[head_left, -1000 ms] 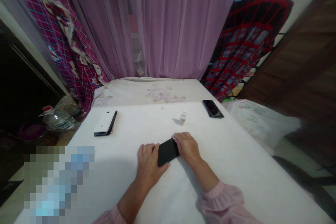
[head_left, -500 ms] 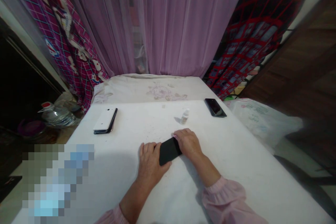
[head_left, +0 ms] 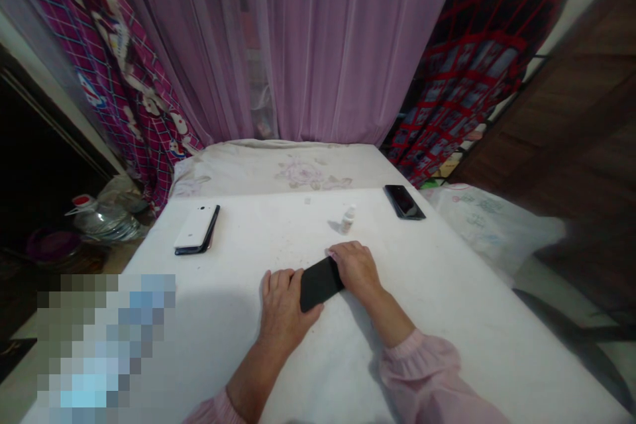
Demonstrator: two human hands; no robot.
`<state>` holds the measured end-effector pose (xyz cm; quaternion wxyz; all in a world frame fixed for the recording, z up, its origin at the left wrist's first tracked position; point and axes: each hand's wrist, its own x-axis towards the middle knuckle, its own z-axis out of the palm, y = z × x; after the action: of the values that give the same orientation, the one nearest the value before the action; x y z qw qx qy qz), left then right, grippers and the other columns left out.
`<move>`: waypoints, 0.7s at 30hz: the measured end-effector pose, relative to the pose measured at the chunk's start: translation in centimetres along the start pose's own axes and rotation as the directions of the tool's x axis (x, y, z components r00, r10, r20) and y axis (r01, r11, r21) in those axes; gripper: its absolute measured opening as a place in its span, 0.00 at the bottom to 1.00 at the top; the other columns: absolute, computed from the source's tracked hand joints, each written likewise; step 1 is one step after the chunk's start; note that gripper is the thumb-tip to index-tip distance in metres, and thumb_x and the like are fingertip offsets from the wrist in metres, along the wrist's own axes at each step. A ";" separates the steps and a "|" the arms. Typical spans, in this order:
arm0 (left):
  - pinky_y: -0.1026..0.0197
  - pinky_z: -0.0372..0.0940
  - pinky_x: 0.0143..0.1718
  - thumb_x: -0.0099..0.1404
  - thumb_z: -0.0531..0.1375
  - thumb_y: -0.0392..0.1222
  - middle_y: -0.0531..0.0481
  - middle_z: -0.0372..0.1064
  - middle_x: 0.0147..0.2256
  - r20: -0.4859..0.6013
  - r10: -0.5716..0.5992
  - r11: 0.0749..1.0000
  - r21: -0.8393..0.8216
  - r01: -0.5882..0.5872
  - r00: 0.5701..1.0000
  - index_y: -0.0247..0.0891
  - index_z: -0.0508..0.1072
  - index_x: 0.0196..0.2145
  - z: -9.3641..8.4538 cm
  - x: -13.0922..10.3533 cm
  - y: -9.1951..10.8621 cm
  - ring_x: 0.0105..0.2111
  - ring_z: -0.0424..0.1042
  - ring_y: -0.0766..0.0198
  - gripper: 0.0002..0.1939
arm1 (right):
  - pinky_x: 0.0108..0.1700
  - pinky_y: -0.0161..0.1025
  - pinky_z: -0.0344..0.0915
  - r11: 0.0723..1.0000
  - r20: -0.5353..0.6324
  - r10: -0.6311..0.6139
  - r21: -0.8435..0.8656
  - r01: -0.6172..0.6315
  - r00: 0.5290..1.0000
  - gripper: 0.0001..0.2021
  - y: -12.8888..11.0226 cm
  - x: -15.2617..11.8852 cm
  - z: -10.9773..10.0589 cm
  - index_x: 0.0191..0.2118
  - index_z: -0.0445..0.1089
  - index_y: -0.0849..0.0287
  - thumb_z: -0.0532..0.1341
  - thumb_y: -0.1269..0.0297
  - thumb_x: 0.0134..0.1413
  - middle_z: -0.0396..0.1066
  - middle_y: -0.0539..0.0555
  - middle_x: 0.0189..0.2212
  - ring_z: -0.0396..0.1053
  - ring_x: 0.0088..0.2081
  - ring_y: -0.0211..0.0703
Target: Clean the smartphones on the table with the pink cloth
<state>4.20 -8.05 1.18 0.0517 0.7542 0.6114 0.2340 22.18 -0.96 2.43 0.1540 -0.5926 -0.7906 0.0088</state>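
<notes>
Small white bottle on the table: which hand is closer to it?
Right. The right hand is just on the near side of the bottle, apart from it; the left hand is farther back and leftward, at the dark flat device's left end.

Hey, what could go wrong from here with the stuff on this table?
The small white bottle stands just beyond the right hand, which holds one end of the flat black rectangular slab; a forward nudge could tip the bottle. The dark glossy rectangular phone lies close to the right edge of the white-covered table and might fall if bumped.
</notes>
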 end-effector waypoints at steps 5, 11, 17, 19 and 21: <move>0.36 0.45 0.62 0.54 0.66 0.48 0.42 0.67 0.46 0.026 -0.007 1.000 -0.006 0.007 1.000 0.36 0.66 0.54 0.1 0.0 -0.1 0.50 0.65 0.47 0.31 | 0.43 0.41 0.61 0.994 -0.125 0.019 0.110 -0.005 0.992 0.13 0.8 -1.3 0.7 0.43 0.75 0.54 0.52 0.66 0.65 0.76 0.54 0.41 0.68 0.42 0.46; 0.35 0.43 0.61 0.54 0.64 0.49 0.42 0.66 0.50 0.085 0.008 0.999 -0.045 -0.004 0.996 0.38 0.63 0.56 -0.6 -0.6 -1.7 0.54 0.63 0.46 0.33 | 0.46 0.42 0.64 0.988 -0.161 0.027 0.152 -0.002 0.987 0.14 0.6 -2.1 1.0 0.43 0.76 0.54 0.52 0.65 0.64 0.76 0.54 0.43 0.69 0.43 0.47; 0.36 0.45 0.61 0.53 0.63 0.44 0.43 0.68 0.48 0.043 0.030 0.997 -0.070 -0.027 0.999 0.40 0.66 0.52 -1.0 -0.9 -2.5 0.51 0.65 0.47 0.28 | 0.44 0.43 0.63 0.994 -0.129 -0.038 0.096 0.050 0.991 0.13 -1.7 -2.3 0.8 0.43 0.76 0.54 0.54 0.67 0.63 0.76 0.55 0.43 0.68 0.43 0.47; 0.36 0.45 0.61 0.52 0.64 0.43 0.43 0.67 0.48 0.047 0.019 0.997 -0.075 -0.015 0.999 0.40 0.66 0.52 -0.9 -0.9 -2.3 0.51 0.65 0.48 0.28 | 0.44 0.42 0.62 0.983 -0.112 -0.119 0.123 0.133 0.987 0.13 -3.4 -2.8 0.9 0.43 0.76 0.54 0.54 0.69 0.63 0.76 0.54 0.43 0.68 0.43 0.46; 0.37 0.46 0.61 0.51 0.64 0.43 0.43 0.67 0.48 0.055 0.002 0.997 -0.077 0.002 0.998 0.39 0.67 0.51 -0.9 -0.8 -2.1 0.51 0.65 0.48 0.29 | 0.44 0.42 0.62 0.968 -0.101 -0.186 0.155 0.200 0.977 0.12 -4.6 -3.2 1.0 0.44 0.75 0.53 0.54 0.69 0.63 0.76 0.53 0.43 0.67 0.44 0.45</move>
<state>1.81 -8.48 1.00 0.0976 0.7578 0.6001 0.2367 18.46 -5.17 1.62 0.2362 -0.4980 -0.8337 0.0331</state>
